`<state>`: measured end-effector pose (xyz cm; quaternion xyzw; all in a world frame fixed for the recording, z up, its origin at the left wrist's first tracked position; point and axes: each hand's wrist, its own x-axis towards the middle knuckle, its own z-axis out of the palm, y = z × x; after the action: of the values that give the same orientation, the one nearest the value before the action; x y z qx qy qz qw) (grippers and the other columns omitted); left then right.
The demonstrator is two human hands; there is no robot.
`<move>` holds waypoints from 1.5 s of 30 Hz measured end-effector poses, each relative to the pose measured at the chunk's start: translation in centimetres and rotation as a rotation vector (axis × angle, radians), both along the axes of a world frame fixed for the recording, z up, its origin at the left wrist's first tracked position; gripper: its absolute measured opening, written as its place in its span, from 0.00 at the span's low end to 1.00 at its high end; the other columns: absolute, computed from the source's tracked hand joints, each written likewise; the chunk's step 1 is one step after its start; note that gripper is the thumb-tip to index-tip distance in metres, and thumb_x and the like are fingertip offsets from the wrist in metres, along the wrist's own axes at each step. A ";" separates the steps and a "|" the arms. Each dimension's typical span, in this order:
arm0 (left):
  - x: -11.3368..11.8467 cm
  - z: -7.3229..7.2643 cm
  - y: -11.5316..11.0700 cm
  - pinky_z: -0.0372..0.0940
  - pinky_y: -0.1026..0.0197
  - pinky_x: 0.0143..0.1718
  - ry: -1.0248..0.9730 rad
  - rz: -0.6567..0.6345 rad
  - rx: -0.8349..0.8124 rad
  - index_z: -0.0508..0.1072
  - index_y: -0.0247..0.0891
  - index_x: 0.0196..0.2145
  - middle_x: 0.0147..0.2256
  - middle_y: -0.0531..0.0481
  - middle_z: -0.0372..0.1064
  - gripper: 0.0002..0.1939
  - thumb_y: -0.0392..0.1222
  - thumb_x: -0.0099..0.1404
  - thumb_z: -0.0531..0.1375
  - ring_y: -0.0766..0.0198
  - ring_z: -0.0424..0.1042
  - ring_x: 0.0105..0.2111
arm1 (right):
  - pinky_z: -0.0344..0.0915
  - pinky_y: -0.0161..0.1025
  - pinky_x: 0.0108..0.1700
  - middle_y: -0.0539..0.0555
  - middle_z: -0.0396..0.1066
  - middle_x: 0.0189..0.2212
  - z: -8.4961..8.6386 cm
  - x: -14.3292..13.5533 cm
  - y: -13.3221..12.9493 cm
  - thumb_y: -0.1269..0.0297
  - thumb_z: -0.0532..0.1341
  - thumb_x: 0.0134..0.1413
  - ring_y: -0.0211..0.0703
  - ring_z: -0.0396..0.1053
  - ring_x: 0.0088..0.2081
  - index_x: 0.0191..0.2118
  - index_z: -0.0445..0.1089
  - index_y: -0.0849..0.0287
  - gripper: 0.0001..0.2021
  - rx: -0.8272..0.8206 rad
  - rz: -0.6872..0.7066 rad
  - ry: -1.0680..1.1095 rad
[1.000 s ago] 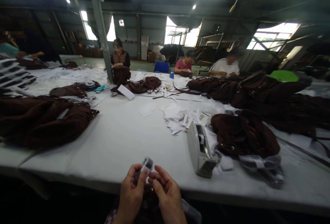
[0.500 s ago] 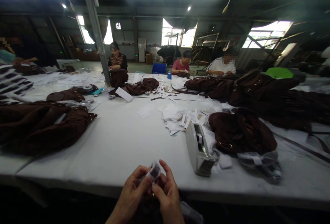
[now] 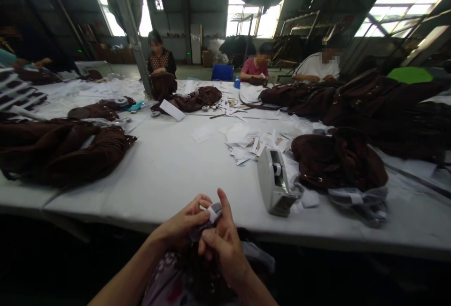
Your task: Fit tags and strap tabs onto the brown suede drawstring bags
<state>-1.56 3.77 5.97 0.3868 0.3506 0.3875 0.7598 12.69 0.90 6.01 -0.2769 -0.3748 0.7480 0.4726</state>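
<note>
A looped dark strap (image 3: 217, 208), covered in clear plastic with a white band round it, is held up just in front of the table's edge. My left hand (image 3: 188, 219) grips it from the left, thumb on top of the white band. My right hand (image 3: 225, 245) is at its right side, index finger stretched upward along the loop and thumb and other fingers curled in at its lower part. Below both hands a dark brown bag (image 3: 202, 268) rests at my lap, largely in shadow and hidden by my forearms.
A grey tape dispenser (image 3: 276, 193) stands right of my hands, beside a brown bag (image 3: 334, 162) with plastic-wrapped straps. Paper scraps (image 3: 243, 141) lie behind it. More brown bags (image 3: 66, 151) are piled left and far right. Several people sit across the white table (image 3: 165, 169).
The view has tilted downward, so more of my forearms and lap shows. My left thumb has shifted onto the white band, and my right hand has turned, its index finger now alongside the loop.
</note>
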 end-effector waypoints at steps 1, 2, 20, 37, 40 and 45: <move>-0.1 0.3 0.3 0.57 0.71 0.22 0.004 -0.028 -0.009 0.59 0.41 0.42 0.27 0.56 0.68 0.22 0.48 0.56 0.65 0.72 0.67 0.21 | 0.53 0.26 0.17 0.42 0.67 0.18 0.2 0.2 0.4 0.65 0.62 0.48 0.30 0.59 0.14 0.65 0.28 0.47 0.47 -0.018 0.036 0.017; -0.2 0.5 0.5 0.57 0.72 0.22 0.010 -0.043 -0.015 0.59 0.42 0.44 0.29 0.55 0.67 0.23 0.47 0.55 0.66 0.72 0.67 0.22 | 0.52 0.25 0.16 0.40 0.65 0.16 0.5 0.5 1.0 0.65 0.63 0.48 0.30 0.58 0.13 0.65 0.28 0.48 0.48 -0.037 0.074 0.032; -1.1 0.6 2.5 0.61 0.67 0.25 0.334 0.125 0.150 0.61 0.36 0.53 0.35 0.45 0.74 0.27 0.50 0.60 0.60 0.68 0.68 0.25 | 0.71 0.39 0.24 0.64 0.70 0.48 -1.8 10.2 1.4 0.53 0.57 0.55 0.42 0.74 0.25 0.64 0.44 0.52 0.34 0.057 -0.117 -0.628; 2.7 0.6 -1.9 0.67 0.54 0.30 1.483 -0.830 0.825 0.78 0.42 0.33 0.30 0.43 0.77 0.15 0.48 0.46 0.66 0.46 0.75 0.33 | 0.52 0.55 0.62 0.60 0.49 0.64 -9.4 14.3 -5.5 0.53 0.61 0.50 0.56 0.51 0.63 0.65 0.43 0.54 0.40 0.363 -0.222 -1.261; 3.3 -0.4 -2.6 0.67 0.51 0.35 1.570 -0.740 0.797 0.78 0.39 0.32 0.32 0.39 0.77 0.10 0.40 0.49 0.64 0.45 0.74 0.36 | 0.60 0.53 0.56 0.62 0.55 0.61 -10.3 14.4 -6.1 0.55 0.61 0.50 0.54 0.62 0.56 0.66 0.39 0.53 0.42 0.189 -0.147 -1.082; 4.1 -1.7 -3.7 0.65 0.46 0.38 1.608 -0.691 0.760 0.78 0.32 0.30 0.31 0.33 0.76 0.09 0.30 0.50 0.60 0.42 0.74 0.36 | 0.54 0.55 0.60 0.61 0.57 0.60 -11.3 13.6 -5.9 0.68 0.66 0.39 0.54 0.58 0.59 0.65 0.45 0.53 0.45 0.218 -0.030 -0.970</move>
<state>2.54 0.05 4.26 0.8407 0.4849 -0.1523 0.1870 26.30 -5.01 -5.31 -0.5472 -0.6237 0.4826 0.2805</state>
